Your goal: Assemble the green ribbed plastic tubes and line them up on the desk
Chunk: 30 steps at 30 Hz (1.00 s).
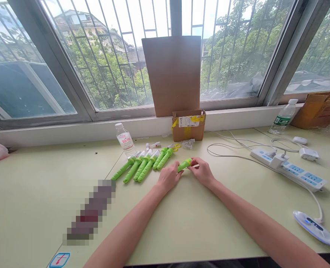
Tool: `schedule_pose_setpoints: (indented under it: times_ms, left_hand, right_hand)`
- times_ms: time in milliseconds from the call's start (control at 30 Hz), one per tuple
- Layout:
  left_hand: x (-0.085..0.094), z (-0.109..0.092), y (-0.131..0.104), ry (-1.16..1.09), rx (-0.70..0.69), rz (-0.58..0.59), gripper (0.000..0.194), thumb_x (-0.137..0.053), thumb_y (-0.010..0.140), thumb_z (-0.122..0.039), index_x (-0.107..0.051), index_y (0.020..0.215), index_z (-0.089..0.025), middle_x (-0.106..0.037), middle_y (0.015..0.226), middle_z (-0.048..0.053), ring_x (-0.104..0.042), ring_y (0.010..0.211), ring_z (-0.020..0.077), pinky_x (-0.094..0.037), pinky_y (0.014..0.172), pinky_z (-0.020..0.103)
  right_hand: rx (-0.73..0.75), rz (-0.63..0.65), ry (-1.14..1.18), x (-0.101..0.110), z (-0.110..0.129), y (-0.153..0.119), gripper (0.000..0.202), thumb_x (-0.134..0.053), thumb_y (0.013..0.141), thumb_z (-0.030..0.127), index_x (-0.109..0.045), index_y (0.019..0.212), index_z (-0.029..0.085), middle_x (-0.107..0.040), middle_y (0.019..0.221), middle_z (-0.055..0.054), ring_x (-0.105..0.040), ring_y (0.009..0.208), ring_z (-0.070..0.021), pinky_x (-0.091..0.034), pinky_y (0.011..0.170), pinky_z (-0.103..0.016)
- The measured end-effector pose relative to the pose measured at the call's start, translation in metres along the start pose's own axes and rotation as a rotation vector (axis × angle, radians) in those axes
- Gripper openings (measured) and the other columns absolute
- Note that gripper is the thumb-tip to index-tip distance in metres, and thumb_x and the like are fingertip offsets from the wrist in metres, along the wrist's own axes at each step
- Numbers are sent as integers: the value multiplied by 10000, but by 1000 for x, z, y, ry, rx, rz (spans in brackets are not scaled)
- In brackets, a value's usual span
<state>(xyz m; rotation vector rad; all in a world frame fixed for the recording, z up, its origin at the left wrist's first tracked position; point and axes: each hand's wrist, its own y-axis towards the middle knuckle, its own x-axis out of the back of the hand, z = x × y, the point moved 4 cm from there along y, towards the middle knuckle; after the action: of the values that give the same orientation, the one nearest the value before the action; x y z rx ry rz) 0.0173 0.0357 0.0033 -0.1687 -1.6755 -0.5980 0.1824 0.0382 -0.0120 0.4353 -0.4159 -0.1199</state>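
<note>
My left hand [169,176] is wrapped round the lower part of a green tube [185,164] above the middle of the table. The fingertips of my right hand [200,171] pinch the tube's upper right end, near a yellow band. Left of my hands, several green tubes with clear tops [145,166] lie side by side, slanting up to the right. Two shorter green pieces [164,158] lie closest to my left hand. Behind them are yellow-handled scissors [176,147] and a small clear plastic item [187,144].
A water bottle [125,141] stands behind the tubes, near a small cardboard box [189,126]. On the right are a power strip [289,169], loose cables, a white oval device [314,227] and another bottle [284,117]. A blurred patch [92,212] covers something front left.
</note>
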Motion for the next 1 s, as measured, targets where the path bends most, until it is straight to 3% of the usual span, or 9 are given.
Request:
schedule_pose_setpoints:
  times_ms: [267, 433, 633, 833, 1000]
  left_hand:
    - [1, -5, -1, 93, -57, -89, 345, -320, 938, -417, -568, 927, -177, -591, 793, 56, -578, 735, 172, -333, 528, 244]
    - [-1, -4, 0, 95, -50, -115, 351, -306, 947, -393, -570, 893, -169, -602, 780, 62, -575, 730, 171, -322, 531, 248]
    - [-2, 0, 2, 58, -5, -87, 375, -267, 961, -333, -573, 814, -174, -611, 738, 62, -578, 693, 163, -300, 529, 250]
    - [-1, -1, 2, 48, -5, -113, 376, -266, 962, -346, -565, 809, -177, -621, 758, 56, -577, 703, 162, -296, 532, 252]
    - [-2, -1, 2, 24, -3, -112, 381, -269, 961, -370, -568, 826, -176, -621, 780, 59, -576, 722, 164, -302, 535, 257]
  right_hand:
    - [-15, -22, 12, 2, 5, 0, 232, -603, 746, 408, -587, 763, 178, -644, 1006, -92, -628, 703, -161, -548, 611, -308]
    - [-77, -33, 57, 4, 8, 0, 332, -449, 843, 470, -620, 777, 193, -675, 864, -71, -619, 715, -179, -509, 565, -271]
    - [-37, 18, 14, 1, 12, -2, 443, -406, 848, 482, -576, 561, 190, -668, 940, -62, -584, 649, -146, -475, 592, -264]
    - [-65, 2, 47, 2, 10, -1, 387, -389, 869, 493, -580, 700, 201, -648, 729, -34, -599, 680, -176, -472, 636, -275]
    - [-117, 4, 102, 1, 5, -1, 331, -409, 863, 517, -543, 809, 219, -652, 727, -27, -624, 677, -189, -475, 595, -278]
